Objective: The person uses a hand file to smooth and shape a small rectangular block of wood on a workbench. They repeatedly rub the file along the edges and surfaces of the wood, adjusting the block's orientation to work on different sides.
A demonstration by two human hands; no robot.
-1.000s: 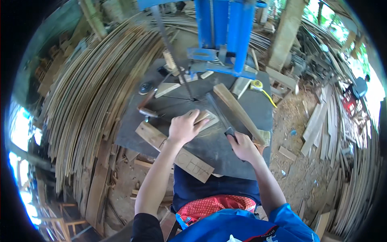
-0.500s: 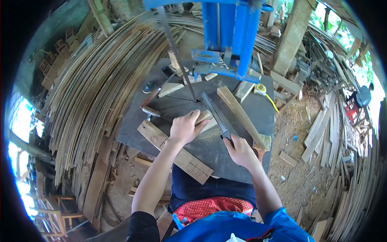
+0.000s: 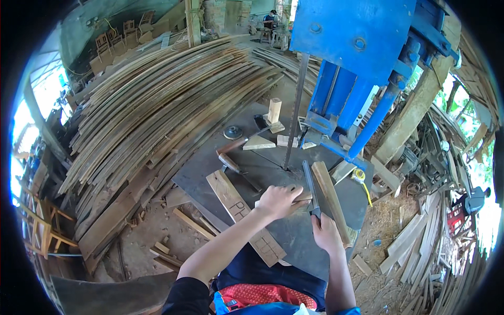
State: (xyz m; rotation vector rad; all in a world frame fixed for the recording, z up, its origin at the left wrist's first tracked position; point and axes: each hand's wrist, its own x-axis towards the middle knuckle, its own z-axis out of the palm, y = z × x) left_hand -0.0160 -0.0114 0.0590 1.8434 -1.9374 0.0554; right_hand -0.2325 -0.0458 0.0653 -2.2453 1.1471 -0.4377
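My left hand is closed around a small wooden block, with the fingers covering much of it. In my right hand is the handle end of a long, narrow metal file. The file's blade points away from me and lies along the right end of the block; whether they touch is hard to tell. Beneath both hands is the dark saw table. A long board with dark lettering lies under my left forearm, and a wooden bar lies right of the file.
A blue bandsaw rises at the far side, its upright blade entering the table beyond my hands. A wooden-handled tool, wood offcuts and a yellow tape measure lie around. Long planks are piled left.
My view has tilted up and swung left, showing more of the bandsaw and planks. Both hands keep their holds on the block and the file.
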